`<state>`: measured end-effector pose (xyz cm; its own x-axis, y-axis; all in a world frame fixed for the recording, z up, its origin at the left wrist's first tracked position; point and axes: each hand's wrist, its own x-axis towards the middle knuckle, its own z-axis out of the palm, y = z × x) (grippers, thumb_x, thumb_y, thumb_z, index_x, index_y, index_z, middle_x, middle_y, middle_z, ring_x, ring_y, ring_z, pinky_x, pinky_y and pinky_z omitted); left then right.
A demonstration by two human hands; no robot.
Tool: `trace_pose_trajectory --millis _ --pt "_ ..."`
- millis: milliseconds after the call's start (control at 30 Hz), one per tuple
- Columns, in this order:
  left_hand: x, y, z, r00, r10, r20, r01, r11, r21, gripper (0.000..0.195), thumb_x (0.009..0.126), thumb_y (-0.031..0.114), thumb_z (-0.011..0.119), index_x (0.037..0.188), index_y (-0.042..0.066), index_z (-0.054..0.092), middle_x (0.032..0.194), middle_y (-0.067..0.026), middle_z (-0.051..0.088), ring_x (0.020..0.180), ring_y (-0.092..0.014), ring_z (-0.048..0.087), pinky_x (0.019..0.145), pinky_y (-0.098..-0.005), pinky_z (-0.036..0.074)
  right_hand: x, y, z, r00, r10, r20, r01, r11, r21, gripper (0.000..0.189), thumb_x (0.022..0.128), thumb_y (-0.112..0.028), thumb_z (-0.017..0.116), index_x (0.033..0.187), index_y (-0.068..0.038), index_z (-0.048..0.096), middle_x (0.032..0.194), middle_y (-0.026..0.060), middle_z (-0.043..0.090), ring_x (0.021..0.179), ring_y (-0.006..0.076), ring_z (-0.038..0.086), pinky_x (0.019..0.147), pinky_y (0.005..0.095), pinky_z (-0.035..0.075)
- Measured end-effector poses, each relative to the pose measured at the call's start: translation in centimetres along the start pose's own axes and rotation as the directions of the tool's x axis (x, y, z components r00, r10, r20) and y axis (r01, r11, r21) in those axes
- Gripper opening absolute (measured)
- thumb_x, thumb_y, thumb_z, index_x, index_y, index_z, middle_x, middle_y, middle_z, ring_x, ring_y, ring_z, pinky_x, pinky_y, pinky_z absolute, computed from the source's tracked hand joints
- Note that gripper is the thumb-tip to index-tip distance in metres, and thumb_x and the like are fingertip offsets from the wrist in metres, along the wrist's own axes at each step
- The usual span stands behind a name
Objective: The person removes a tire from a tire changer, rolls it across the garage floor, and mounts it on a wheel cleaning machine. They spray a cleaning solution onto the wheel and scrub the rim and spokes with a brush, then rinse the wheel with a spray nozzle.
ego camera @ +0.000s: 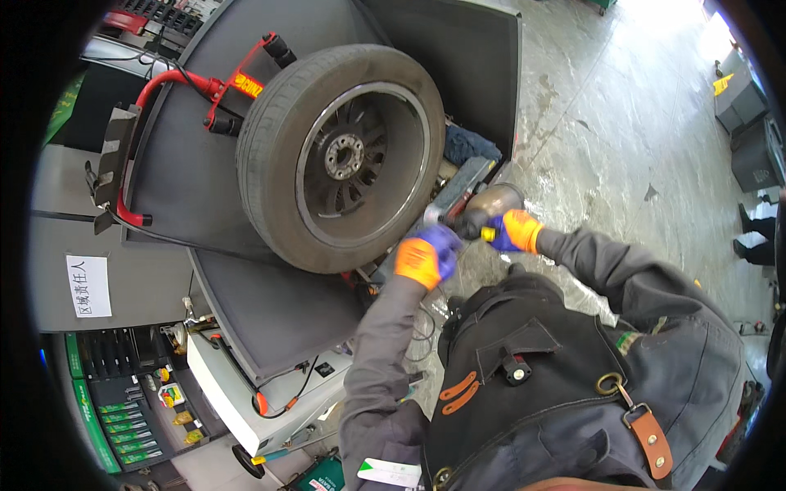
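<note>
My right hand point(514, 231), in an orange and purple glove, grips a dark hand tool point(470, 224) with a yellow patch. Just behind the tool is a rounded, brownish container point(498, 200); whether the two are joined I cannot tell. My left hand point(428, 255), gloved alike, is blurred by motion close to the tool's front end, its fingers curled and partly hidden. Beyond both hands a car tire point(267, 159) on an alloy wheel point(402, 147) stands tilted, the hub bore and bolt holes facing me.
A red arm with black rollers point(184, 77) reaches toward the tire from the left. Dark panels point(470, 73) surround the wheel. A blue cloth point(470, 145) lies behind its right edge. At lower left are a white cabinet point(230, 393) and a tool display point(129, 411). Another person's legs point(758, 239) show far right.
</note>
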<state>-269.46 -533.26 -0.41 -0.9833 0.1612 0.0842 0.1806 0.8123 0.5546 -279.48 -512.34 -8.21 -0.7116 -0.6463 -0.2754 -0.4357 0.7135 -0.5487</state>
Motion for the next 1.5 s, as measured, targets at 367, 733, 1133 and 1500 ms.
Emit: trace_pose_trajectory --millis 367,733,1133,1500 --pt "-4.8 -2.0 -8.5 0.599 0.097 -0.795 -0.079 0.995 0.061 0.008 0.076 0.005 0.069 0.076 0.013 0.07 0.075 -0.012 0.068 0.072 -0.033 0.068 0.068 -0.0433 0.055 1.4 -9.3 5.2 0.722 -0.515 -0.462 0.623 0.774 0.111 0.03 0.087 -0.037 0.073 0.099 -0.01 0.074 0.082 0.0176 0.071 0.078 0.0357 0.07 0.075 0.0428 0.054" --pt "-6.3 -5.2 -8.0 0.645 -0.135 -0.752 -0.002 0.984 -0.178 0.012 0.079 0.001 0.065 0.085 0.008 0.074 0.085 -0.0166 0.07 0.08 -0.038 0.067 0.073 -0.0444 0.055 1.0 -12.3 5.8 0.961 -0.212 -0.179 0.236 0.963 0.127 0.032 0.087 -0.042 0.071 0.099 -0.013 0.076 0.087 0.0177 0.072 0.082 0.0372 0.071 0.074 0.0454 0.055" --pt "2.6 -7.4 -5.4 0.993 0.056 -0.103 -0.084 0.954 -0.288 0.01 0.083 0.011 0.068 0.092 0.009 0.07 0.085 -0.0171 0.068 0.083 -0.043 0.066 0.081 -0.0471 0.054 5.4 -7.2 2.2 0.929 -0.27 -0.255 0.342 0.889 0.303 0.034 0.098 -0.042 0.067 0.093 -0.009 0.073 0.077 0.0144 0.068 0.069 0.0268 0.063 0.068 0.0402 0.052" --pt "6.9 -20.6 -27.3 0.613 0.215 -0.761 0.298 0.829 0.474 0.046 0.093 0.025 0.072 0.131 0.0 0.064 0.127 -0.0235 0.066 0.117 -0.04 0.063 0.102 -0.0466 0.049 10.3 2.5 3.7 0.905 0.414 0.098 -0.288 0.426 0.858 0.064 0.105 -0.059 0.045 0.084 -0.002 0.066 0.064 0.0041 0.056 0.048 0.0144 0.05 0.047 0.0321 0.042"
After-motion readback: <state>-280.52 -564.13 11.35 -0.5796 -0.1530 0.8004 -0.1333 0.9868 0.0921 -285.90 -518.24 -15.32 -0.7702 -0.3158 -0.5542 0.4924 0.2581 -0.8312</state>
